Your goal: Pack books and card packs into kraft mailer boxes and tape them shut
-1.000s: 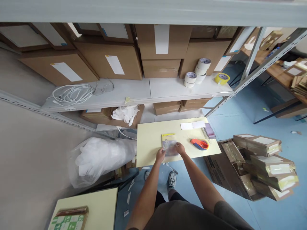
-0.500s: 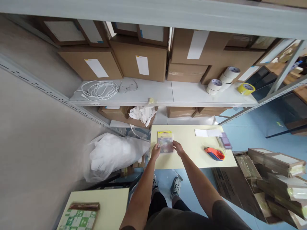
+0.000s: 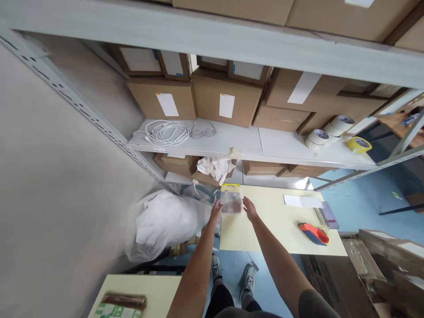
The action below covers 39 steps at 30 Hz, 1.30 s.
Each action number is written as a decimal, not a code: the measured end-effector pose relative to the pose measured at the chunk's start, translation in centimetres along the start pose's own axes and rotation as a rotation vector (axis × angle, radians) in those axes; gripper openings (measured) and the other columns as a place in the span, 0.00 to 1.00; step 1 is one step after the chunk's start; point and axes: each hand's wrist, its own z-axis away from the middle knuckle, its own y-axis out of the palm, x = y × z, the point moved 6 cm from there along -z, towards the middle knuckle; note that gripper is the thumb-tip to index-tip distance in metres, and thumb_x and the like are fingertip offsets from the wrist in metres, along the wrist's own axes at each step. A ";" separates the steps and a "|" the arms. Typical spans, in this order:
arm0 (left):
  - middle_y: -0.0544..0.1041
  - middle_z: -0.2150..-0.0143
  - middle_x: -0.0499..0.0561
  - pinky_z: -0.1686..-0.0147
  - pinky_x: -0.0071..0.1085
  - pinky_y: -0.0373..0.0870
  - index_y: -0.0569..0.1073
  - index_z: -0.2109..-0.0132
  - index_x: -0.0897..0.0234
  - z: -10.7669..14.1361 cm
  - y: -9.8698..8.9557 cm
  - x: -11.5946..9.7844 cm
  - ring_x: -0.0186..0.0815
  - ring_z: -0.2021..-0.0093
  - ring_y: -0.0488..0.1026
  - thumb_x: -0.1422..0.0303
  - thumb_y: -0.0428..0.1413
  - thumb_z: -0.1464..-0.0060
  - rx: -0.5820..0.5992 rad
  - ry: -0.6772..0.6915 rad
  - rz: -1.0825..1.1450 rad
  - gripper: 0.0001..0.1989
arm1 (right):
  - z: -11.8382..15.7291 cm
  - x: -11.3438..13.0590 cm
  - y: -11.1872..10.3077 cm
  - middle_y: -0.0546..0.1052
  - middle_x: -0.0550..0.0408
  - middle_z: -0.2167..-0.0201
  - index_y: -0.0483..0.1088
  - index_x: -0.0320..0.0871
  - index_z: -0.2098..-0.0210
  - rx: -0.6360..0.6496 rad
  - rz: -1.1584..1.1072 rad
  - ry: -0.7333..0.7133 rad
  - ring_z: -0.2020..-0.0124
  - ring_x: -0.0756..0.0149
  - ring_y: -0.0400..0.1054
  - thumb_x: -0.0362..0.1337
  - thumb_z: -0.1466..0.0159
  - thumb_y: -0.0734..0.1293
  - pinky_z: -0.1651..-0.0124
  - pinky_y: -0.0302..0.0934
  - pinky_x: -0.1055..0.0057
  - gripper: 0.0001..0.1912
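A flat, book-like pack (image 3: 231, 199) with a yellow top band and a blurred picture cover is over the left end of the pale yellow table (image 3: 265, 225). My left hand (image 3: 216, 210) grips its lower left edge, the thumb on the near face. Just off its right edge is my right hand (image 3: 249, 208), fingers apart, with a small gap to the pack. Farther right on the table lie an orange and blue tape dispenser-like object (image 3: 314, 234), a white paper strip (image 3: 302, 201) and a blurred-out purple item (image 3: 328, 215).
Behind the table stands a grey metal shelf (image 3: 251, 143) with cardboard boxes (image 3: 228, 97), a coiled white cable (image 3: 167, 133), glasses (image 3: 203, 130) and tape rolls (image 3: 317, 138). A plastic bag of white material (image 3: 165, 218) is at left. Cartons (image 3: 391, 251) are piled at right.
The camera view has shifted, so shelf and table appear lower and farther right. The pack has moved left relative to the table with my left hand, and my right hand has come away from its edge.
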 end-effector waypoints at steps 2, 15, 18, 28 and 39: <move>0.74 0.31 0.59 0.32 0.44 0.67 0.73 0.34 0.59 0.9 -0.6 -0.4 0.44 0.30 0.70 0.61 0.56 0.37 -0.033 0.028 0.001 0.26 | 1.2 0.5 -0.3 0.68 0.37 0.29 0.64 0.47 0.28 0.010 0.021 -0.048 0.29 0.46 0.64 0.63 0.35 0.60 0.38 0.67 0.52 0.43; 0.73 0.31 0.64 0.30 0.47 0.64 0.77 0.37 0.62 13.4 -0.6 -9.2 0.52 0.30 0.70 0.48 0.63 0.44 -0.186 0.253 0.246 0.33 | 12.1 6.9 -1.1 0.72 0.42 0.31 0.73 0.54 0.36 0.409 -0.210 -0.236 0.31 0.43 0.66 0.68 0.44 0.73 0.33 0.60 0.46 0.44; 0.74 0.32 0.64 0.29 0.50 0.61 0.78 0.38 0.61 18.4 0.1 -9.2 0.55 0.30 0.70 0.46 0.65 0.47 -0.243 0.291 0.338 0.35 | 15.0 7.5 -1.5 0.72 0.44 0.31 0.75 0.54 0.37 0.509 -0.200 -0.265 0.30 0.44 0.64 0.67 0.43 0.74 0.32 0.58 0.46 0.41; 0.77 0.35 0.62 0.29 0.54 0.61 0.82 0.42 0.59 40.2 -3.1 -2.9 0.54 0.32 0.72 0.46 0.65 0.46 -0.661 0.281 0.296 0.30 | 25.2 2.3 3.2 0.73 0.49 0.32 0.77 0.55 0.40 0.840 0.039 -0.334 0.29 0.42 0.63 0.65 0.44 0.74 0.31 0.60 0.43 0.38; 0.73 0.30 0.59 0.26 0.50 0.56 0.78 0.36 0.60 68.1 -9.9 11.0 0.49 0.27 0.66 0.52 0.61 0.40 -1.166 0.164 0.317 0.29 | 48.3 -12.4 16.3 0.75 0.46 0.34 0.76 0.51 0.38 1.378 0.344 -0.470 0.31 0.43 0.66 0.63 0.44 0.74 0.27 0.56 0.44 0.39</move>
